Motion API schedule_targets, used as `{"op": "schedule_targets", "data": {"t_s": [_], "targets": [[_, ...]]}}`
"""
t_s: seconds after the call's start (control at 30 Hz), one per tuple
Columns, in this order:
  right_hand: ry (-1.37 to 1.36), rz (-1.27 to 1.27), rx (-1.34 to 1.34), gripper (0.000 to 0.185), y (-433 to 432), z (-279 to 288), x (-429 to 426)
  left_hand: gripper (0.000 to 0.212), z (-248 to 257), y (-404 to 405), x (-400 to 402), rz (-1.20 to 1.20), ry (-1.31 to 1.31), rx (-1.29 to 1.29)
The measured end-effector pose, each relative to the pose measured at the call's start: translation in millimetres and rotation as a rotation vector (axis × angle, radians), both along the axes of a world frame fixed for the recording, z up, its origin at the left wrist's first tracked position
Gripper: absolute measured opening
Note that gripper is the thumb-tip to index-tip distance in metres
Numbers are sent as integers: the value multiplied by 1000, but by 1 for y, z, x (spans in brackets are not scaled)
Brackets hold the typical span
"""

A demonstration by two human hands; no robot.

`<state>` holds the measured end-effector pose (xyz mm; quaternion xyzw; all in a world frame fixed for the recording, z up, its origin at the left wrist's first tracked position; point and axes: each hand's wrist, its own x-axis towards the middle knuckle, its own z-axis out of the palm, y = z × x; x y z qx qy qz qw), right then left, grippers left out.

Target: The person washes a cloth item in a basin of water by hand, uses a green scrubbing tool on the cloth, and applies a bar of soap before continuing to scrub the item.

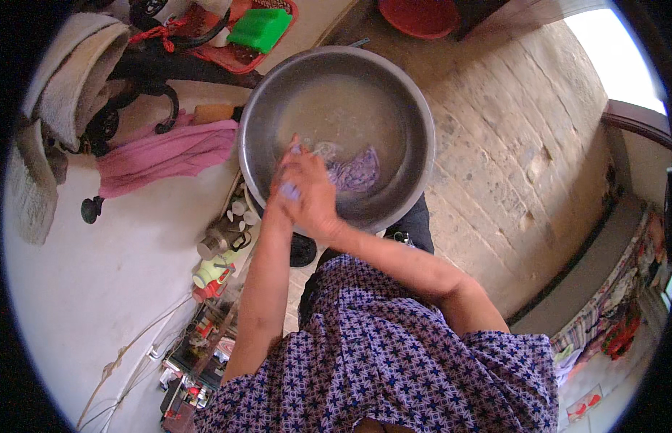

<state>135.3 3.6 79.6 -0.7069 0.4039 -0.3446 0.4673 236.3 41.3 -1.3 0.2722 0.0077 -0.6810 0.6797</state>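
Observation:
A wide metal basin (422, 103) with cloudy water in it stands in front of me. A wet purple patterned cloth (358, 170) hangs partly into the water, and bits of it show between my fingers. My right hand (317, 192) lies over my left hand (277, 176) near the basin's lower left wall. Both hands are pressed together around the bunched part of the cloth. My left palm and most of its fingers are hidden under the right hand, and motion blurs the fingertips.
To the left, a pink towel (168, 157) and pale towels (84, 76) hang from a dark metal rack. A red plastic basket (249, 66) holds a green block (260, 28). Farther back is a red basin (421, 16). Vacuum flasks (210, 272) line the wall.

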Motion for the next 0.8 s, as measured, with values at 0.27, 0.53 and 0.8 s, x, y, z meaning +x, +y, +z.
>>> {"op": "schedule_targets", "data": {"t_s": [0.27, 0.53, 0.8], "targets": [[82, -169, 215, 26, -58, -63, 13, 43, 5, -27, -27, 86, -316, 677], [174, 46, 316, 24, -45, -55, 16, 41, 6, -17, -28, 92, -371, 705], [-5, -72, -15, 29, -1, -25, 21, 42, -36, 1, 12, 72, -326, 412]]}}
